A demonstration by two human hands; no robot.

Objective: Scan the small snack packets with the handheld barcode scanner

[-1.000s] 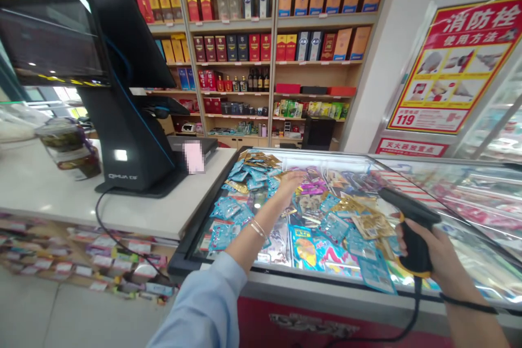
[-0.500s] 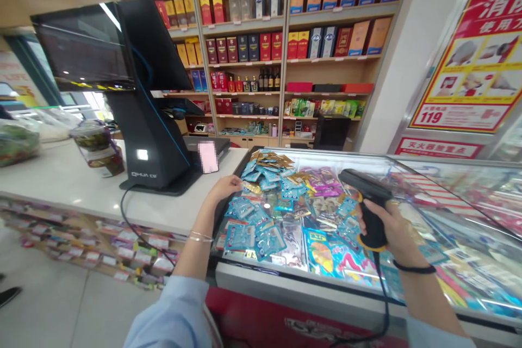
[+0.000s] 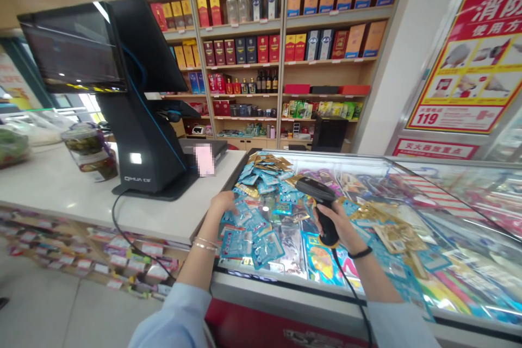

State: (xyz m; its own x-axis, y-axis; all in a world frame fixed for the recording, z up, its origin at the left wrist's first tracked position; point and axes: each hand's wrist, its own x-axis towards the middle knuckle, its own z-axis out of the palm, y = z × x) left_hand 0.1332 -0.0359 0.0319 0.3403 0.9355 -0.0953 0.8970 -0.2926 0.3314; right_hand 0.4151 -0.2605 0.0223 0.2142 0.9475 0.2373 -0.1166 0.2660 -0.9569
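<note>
Two blue sleeves (image 3: 175, 312) come up from the bottom edge, one per arm. Right hand (image 3: 336, 223): fingers wrapped round the grip of a black barcode scanner (image 3: 316, 190), clamped on it. Scanner is held over the middle of the glass-topped case (image 3: 228, 283), head tipped toward the left, orange trim at the grip's base. Its cable (image 3: 353, 288) drops from the grip and runs to the bottom edge. Black band (image 3: 361, 253) on the right wrist.

Left hand (image 3: 223, 204): palm down at the case's left rim, fingers bent over the edge of the blue packets (image 3: 267, 247); fingertips partly hidden, cannot tell if they grip one. Thin bangles (image 3: 205, 243) on that wrist.

Blue packets lie loose on the glass, overlapping, left side. Behind them, a heap mixing more blue ones with gold packets (image 3: 269, 162). Further gold packets (image 3: 402, 234) lie right of the scanner, among more blue.

Left of the case, white counter (image 3: 179, 223) with a black monitor (image 3: 73, 49) on a thick stand, lidded plastic tub (image 3: 87, 147) beside it. Pink blurred item (image 3: 204, 159) near the stand's base.

Far back: shelves (image 3: 240, 20) of boxes and bottles; red-and-yellow sign (image 3: 468, 60) on the wall, right.
</note>
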